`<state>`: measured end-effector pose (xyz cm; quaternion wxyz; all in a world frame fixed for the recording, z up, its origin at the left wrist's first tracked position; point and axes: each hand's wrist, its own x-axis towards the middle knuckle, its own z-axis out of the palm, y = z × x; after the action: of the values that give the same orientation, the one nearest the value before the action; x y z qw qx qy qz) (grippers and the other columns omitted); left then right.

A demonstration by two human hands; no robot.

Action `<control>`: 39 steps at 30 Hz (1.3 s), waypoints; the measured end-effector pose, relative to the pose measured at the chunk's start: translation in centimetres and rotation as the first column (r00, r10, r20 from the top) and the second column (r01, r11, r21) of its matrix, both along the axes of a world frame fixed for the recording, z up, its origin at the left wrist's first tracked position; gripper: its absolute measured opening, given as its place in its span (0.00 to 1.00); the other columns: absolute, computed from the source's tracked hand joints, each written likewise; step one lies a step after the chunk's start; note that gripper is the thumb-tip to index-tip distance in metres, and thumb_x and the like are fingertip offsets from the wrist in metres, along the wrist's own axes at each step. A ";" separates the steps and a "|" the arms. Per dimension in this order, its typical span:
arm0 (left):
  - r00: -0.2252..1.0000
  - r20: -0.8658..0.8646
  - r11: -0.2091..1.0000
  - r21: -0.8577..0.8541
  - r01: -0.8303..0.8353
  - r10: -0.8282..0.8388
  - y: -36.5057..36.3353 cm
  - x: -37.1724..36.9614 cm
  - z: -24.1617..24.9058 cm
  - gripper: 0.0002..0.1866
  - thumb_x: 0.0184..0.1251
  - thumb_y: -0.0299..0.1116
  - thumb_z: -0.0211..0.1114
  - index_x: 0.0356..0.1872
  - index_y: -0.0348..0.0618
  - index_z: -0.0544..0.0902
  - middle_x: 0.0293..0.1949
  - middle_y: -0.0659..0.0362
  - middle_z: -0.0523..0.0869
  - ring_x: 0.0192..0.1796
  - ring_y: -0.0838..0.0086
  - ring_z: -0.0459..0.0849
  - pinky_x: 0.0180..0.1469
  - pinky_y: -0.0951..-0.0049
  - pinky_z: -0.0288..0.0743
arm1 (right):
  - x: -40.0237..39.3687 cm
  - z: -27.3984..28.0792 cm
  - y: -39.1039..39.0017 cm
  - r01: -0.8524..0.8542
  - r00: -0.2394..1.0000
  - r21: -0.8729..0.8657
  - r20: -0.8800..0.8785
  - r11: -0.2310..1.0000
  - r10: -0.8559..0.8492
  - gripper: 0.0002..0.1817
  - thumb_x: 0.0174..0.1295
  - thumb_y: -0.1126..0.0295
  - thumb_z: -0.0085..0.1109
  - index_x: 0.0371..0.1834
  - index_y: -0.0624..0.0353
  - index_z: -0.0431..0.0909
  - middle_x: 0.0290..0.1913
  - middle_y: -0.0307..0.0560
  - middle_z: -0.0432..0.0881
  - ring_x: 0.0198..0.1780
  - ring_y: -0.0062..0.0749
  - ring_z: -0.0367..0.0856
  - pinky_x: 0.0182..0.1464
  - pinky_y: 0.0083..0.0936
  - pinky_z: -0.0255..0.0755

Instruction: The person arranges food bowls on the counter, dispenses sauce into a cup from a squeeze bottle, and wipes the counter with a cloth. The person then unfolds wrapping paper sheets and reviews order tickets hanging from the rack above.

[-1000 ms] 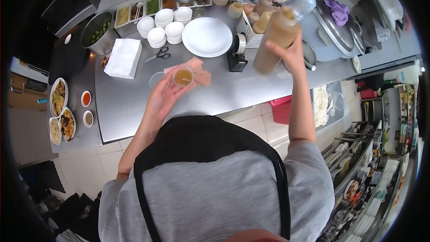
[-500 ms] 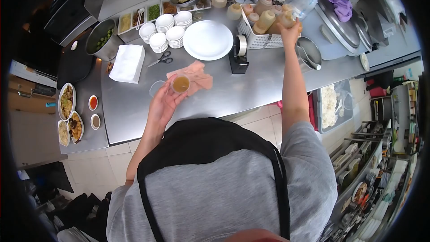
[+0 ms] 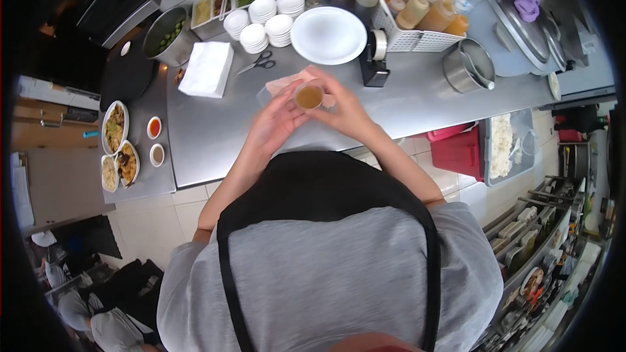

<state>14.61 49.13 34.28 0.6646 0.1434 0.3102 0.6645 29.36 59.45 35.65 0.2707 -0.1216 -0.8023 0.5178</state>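
Observation:
A small clear cup of brown sauce (image 3: 309, 97) is held over the steel counter between both hands. My left hand (image 3: 279, 118) supports it from the left and below, its fingers curled around that side. My right hand (image 3: 344, 108) grips the cup's right side, thumb near the front and fingers behind. Just beyond the hands lies a crumpled pink cloth (image 3: 287, 83), partly covered by them. A clear round lid (image 3: 263, 96) shows in part beside my left fingers. Farther back on the counter is a large white plate (image 3: 328, 36).
A white basket (image 3: 417, 40) of sauce bottles stands back right, near a tape dispenser (image 3: 375, 65) and metal pot (image 3: 467, 65). Stacked small white dishes (image 3: 279, 29), scissors (image 3: 261, 60) and white napkins (image 3: 206, 70) are at left. Filled dishes (image 3: 115, 129) sit far left.
My right hand has let go of a bottle in the basket and come back to the cup. My left hand still holds the cup. The view has shifted.

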 end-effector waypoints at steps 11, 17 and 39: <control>0.997 -0.003 0.997 -0.016 0.077 -0.078 -1.1 -2.8 -0.9 0.21 0.62 0.32 0.58 0.52 0.29 0.69 0.46 0.48 0.77 0.48 0.67 0.79 0.54 0.69 0.73 | -0.8 0.3 -1.5 0.135 0.991 0.016 -0.003 0.991 -0.135 0.42 0.45 0.80 0.64 0.65 0.56 0.52 0.48 0.48 0.75 0.52 0.34 0.74 0.55 0.31 0.66; 0.887 -0.439 0.982 -0.176 0.071 -0.143 -0.4 -3.3 -0.5 0.17 0.59 0.32 0.61 0.46 0.31 0.75 0.40 0.54 0.81 0.41 0.72 0.81 0.46 0.74 0.77 | -1.4 0.2 -1.9 0.155 0.982 0.115 0.088 0.981 -0.165 0.44 0.42 0.81 0.64 0.65 0.55 0.52 0.48 0.50 0.76 0.51 0.36 0.75 0.55 0.30 0.67; 0.766 -0.640 0.968 -0.226 -0.110 -0.062 0.9 -0.3 -5.6 0.17 0.52 0.23 0.63 0.45 0.34 0.76 0.35 0.59 0.81 0.35 0.79 0.79 0.37 0.81 0.73 | -2.2 -10.0 0.4 0.276 0.953 -0.411 0.232 0.869 -0.193 0.16 0.50 0.60 0.65 0.26 0.62 0.74 0.21 0.37 0.74 0.25 0.18 0.69 0.27 0.18 0.65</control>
<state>14.27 50.02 28.67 0.5223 0.2728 0.6017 0.5392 27.21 59.83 25.64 0.2223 -0.3233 -0.6656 0.6348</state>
